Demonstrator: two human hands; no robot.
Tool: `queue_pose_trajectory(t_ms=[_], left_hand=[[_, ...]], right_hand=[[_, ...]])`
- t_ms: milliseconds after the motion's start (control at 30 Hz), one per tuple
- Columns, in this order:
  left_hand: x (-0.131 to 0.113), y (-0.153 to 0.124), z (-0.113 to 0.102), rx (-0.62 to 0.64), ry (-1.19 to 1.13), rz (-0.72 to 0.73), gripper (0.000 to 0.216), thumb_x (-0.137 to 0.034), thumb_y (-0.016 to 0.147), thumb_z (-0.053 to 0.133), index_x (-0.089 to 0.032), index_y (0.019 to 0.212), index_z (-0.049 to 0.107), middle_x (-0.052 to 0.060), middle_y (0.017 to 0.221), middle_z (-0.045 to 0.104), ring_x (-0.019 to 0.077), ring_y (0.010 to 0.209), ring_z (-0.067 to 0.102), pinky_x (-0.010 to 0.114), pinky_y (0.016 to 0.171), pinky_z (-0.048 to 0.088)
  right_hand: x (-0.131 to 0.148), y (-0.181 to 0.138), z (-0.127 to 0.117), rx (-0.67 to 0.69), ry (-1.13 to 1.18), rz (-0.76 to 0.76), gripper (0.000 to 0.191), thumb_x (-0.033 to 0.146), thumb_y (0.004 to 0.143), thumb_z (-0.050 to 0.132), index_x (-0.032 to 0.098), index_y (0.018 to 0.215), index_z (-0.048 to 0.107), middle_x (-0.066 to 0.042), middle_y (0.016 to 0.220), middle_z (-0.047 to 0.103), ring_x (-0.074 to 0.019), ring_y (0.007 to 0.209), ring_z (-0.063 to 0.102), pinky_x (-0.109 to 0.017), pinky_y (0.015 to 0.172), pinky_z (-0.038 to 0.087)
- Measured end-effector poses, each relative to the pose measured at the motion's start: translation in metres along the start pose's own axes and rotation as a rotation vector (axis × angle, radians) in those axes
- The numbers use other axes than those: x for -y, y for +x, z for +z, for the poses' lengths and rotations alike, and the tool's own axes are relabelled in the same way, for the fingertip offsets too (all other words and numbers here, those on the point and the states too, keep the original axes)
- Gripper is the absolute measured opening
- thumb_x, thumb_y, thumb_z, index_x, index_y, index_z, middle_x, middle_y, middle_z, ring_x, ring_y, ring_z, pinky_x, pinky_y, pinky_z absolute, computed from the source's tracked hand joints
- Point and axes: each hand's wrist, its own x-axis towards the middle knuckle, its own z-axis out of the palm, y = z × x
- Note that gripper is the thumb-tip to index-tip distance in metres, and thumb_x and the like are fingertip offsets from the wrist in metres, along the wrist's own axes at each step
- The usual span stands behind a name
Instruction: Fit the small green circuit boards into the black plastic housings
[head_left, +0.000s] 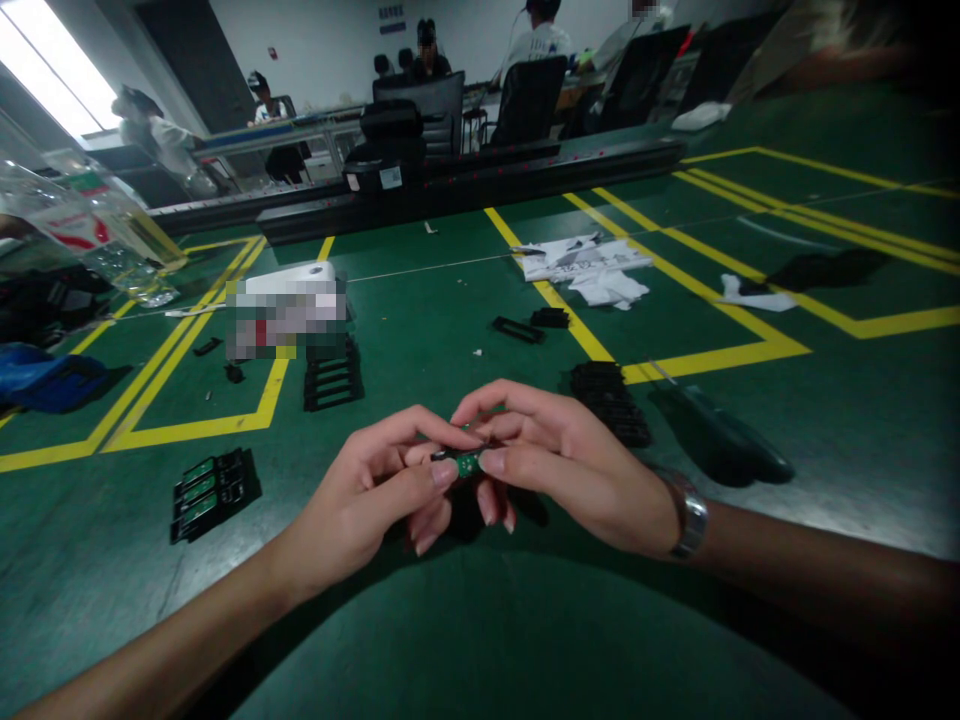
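Observation:
Between my two hands is a small green circuit board (pixel 468 465) with a dark edge, partly covered by my fingers. My left hand (pixel 390 475) pinches its left end between thumb and fingers. The thumb and fingers of my right hand (pixel 559 460) close on its right end; a metal watch band circles that wrist. On the mat to the left lies a black frame (pixel 214 490) with several green boards in it. Beyond my left hand is an empty black slotted frame (pixel 332 378). A stack of black frames (pixel 609 400) lies just past my right hand.
A dark-handled tool (pixel 724 435) with a thin shaft lies at right. Crumpled paper (pixel 585 265), small black parts (pixel 517 330) and a white box-like object (pixel 300 285) are farther back. Plastic bottles (pixel 105 235) and a blue object (pixel 49 378) are left. People sit beyond a black rail (pixel 465 190).

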Motion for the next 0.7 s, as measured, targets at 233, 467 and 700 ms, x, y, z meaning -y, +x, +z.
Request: queue_pose_trajectory(t_ms=[233,467,700], left_hand=[[-0.0022,-0.0035,-0.001,0.003,0.13,-0.045,0.033,-0.027,0.101,0.057,-0.022,0.133,0.066,-0.002,0.057,0.053,0.0071,0.053,0.052,0.017,0.051,0.042],[-0.0045,-0.0039,0.0013,0.026,0.121,-0.071,0.037,-0.029,0.099,0.059,-0.024,0.135,0.065,0.0,0.065,0.058,0.0079,0.056,0.052,0.019,0.055,0.044],[-0.0041,-0.0026,-0.0009,0.074,0.124,-0.048,0.037,-0.027,0.1,0.057,-0.024,0.136,0.064,0.001,0.069,0.059,0.0096,0.058,0.053,0.021,0.056,0.043]], right_hand=[[0.0005,0.0001,-0.0007,0.026,-0.012,-0.005,0.027,0.007,0.089,0.055,0.01,0.116,0.057,-0.003,0.08,0.068,-0.0111,0.06,0.066,-0.02,0.053,0.052],[0.0028,-0.0001,-0.0002,0.042,-0.045,0.027,0.027,0.009,0.088,0.055,0.01,0.115,0.058,0.0,0.067,0.063,-0.0104,0.052,0.06,-0.019,0.049,0.048],[0.0005,0.0001,-0.0037,0.069,-0.021,0.038,0.027,0.018,0.093,0.058,0.011,0.119,0.059,-0.002,0.074,0.065,-0.0107,0.056,0.061,-0.02,0.05,0.048]])
